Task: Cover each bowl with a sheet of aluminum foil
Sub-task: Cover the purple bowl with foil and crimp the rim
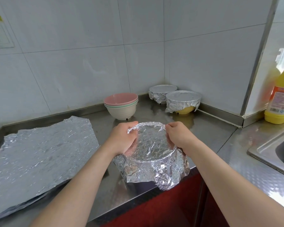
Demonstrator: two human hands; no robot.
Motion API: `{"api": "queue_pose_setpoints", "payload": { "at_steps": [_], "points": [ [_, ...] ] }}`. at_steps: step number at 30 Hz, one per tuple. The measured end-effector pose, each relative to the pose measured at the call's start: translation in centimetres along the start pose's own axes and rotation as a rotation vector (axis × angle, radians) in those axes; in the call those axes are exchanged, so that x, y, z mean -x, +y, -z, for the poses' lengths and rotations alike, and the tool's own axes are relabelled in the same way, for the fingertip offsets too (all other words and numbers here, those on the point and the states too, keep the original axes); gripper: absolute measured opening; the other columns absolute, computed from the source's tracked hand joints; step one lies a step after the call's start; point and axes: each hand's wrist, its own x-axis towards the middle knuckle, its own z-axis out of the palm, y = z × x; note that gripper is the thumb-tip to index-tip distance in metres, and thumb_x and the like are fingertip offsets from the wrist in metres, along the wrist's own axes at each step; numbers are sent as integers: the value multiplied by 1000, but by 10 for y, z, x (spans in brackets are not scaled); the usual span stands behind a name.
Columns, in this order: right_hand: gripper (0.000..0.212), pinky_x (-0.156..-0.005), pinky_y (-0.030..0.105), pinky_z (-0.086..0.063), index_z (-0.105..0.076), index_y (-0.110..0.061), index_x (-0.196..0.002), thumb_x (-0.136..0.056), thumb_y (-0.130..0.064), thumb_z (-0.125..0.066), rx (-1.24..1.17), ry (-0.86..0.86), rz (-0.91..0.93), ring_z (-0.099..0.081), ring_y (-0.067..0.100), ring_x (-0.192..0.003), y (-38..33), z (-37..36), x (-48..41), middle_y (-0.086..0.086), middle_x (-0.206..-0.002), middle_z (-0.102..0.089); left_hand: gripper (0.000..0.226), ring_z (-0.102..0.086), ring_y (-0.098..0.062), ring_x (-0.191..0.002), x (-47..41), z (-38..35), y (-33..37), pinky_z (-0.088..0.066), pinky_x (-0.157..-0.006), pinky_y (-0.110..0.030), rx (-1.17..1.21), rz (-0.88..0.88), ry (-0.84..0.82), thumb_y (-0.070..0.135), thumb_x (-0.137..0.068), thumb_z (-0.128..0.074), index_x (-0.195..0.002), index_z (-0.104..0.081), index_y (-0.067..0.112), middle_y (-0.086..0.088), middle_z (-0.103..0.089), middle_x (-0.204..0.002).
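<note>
Foil [150,145] looks thin, tearable; hold its edges. Left hand [124,138] and right hand [177,136] pinch it at the bowl [138,186] rim.

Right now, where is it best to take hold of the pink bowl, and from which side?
Probably pinch the pink bowl by its near rim, from above: it sits nested in the bowls under it, so only the rim sticks out.

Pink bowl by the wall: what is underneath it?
The pink bowl sits nested in a green bowl, only its rim showing, which sits in a cream bowl on the steel counter. Whether anything lies inside the lower bowls cannot be seen.
</note>
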Motion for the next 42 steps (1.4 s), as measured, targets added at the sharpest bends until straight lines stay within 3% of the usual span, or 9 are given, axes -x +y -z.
{"api": "queue_pose_setpoints", "payload": {
  "at_steps": [3,7,11,14,18,23,35,40,42],
  "points": [
    [43,-54,28,-40,-44,-9,-60,-102,-13,-35,-3,-25,4,-39,17,-40,-1,-2,-1,5,-47,-45,42,-52,-34,-123,2,-2,-2,-41,-104,-42,75,22,3,18,-98,-50,-140,-50,21,-13,-61,-129],
    [40,-70,41,-47,-57,-3,-67,-101,-14,-38,-6,-103,-8,-53,22,-50,-4,4,1,13,-57,-57,43,-59,-11,-109,9,0,-1,-42,-83,-19,73,22,16,13,-97,-50,-140,-48,19,0,-61,-129],
    [36,-81,23,-40,-62,-5,-125,-100,-27,-49,69,-51,21,-61,19,-90,-19,16,-5,11,-107,-68,36,-55,-4,-112,3,12,1,-38,-93,-14,114,-7,35,10,-95,-54,-130,-58,16,5,-59,-130],
    [38,-60,19,-40,-67,-3,-118,-96,-33,-57,172,-28,71,-57,14,-68,-24,11,-18,7,-83,-66,27,-57,-3,-106,-8,13,5,-37,-89,-12,89,-6,43,15,-94,-59,-120,-67,16,6,-64,-123],
    [34,-67,27,-47,-74,-2,-101,-92,-33,-63,222,-19,88,-52,14,-61,-19,-3,-29,14,-77,-71,19,-62,-3,-86,-19,5,7,-41,-80,-17,59,19,66,18,-92,-64,-109,-73,18,6,-71,-105],
    [32,-63,21,-41,-65,-24,-60,-92,-25,-64,295,12,184,-48,5,-56,-17,-7,-31,-9,-57,-58,16,-62,-3,-82,-25,4,3,-42,-80,-15,48,23,119,11,-87,-68,-99,-76,19,4,-73,-95],
    [36,-52,18,-41,-62,-17,-58,-93,-20,-59,320,-22,242,-43,3,-38,-14,-11,-31,-8,-43,-52,21,-56,-15,-59,-26,12,13,-41,-47,-14,46,45,-72,20,-92,-63,-84,-76,6,-10,-73,-76],
    [24,-50,14,-41,-73,-10,-85,-96,-24,-57,253,-118,207,-47,2,-46,-18,-13,-29,0,-64,-60,17,-58,-20,-62,-22,14,6,-41,-46,-16,52,23,-35,16,-91,-65,-84,-76,5,-14,-73,-78],
    [25,-74,21,-49,-70,-15,-109,-98,-31,-54,124,-191,149,-60,5,-75,-14,-8,-23,-3,-94,-67,24,-56,-25,-52,-17,17,4,-41,-41,-23,51,27,-49,13,-92,-60,-75,-72,1,-16,-69,-66]
  ]
}}
